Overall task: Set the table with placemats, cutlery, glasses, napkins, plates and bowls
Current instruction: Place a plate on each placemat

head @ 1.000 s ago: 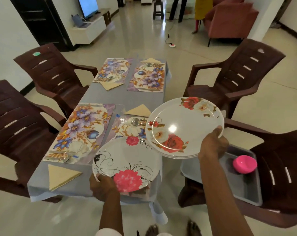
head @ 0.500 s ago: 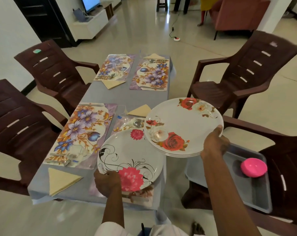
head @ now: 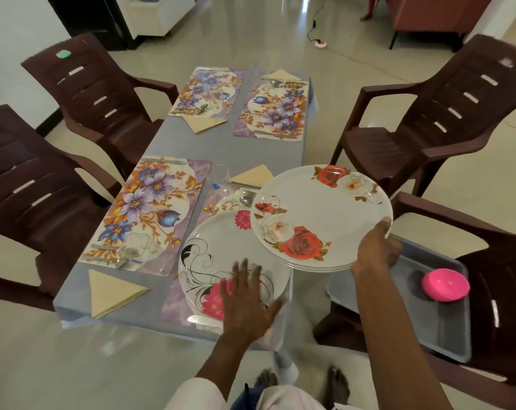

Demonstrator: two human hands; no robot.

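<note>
A white plate with a pink flower (head: 218,255) lies on the near right placemat (head: 174,309). My left hand (head: 248,300) hovers over its near edge with fingers spread, holding nothing. My right hand (head: 376,247) grips the rim of a stack of white rose plates (head: 322,214), held above the table's right edge. Three other floral placemats (head: 150,208) lie on the grey table (head: 185,143), each with cutlery and a yellow folded napkin (head: 111,291) beside it. A fork and spoon (head: 246,198) show past the pink-flower plate.
Brown plastic chairs stand on both sides of the table (head: 97,93) (head: 446,113). On the near right chair sits a grey tray (head: 428,315) holding a pink bowl (head: 445,284). My bare feet (head: 336,383) are on the tiled floor below.
My left hand set the pink-flower plate down on the near right placemat and let go, fingers now spread. The rose plate stack stayed in my right hand.
</note>
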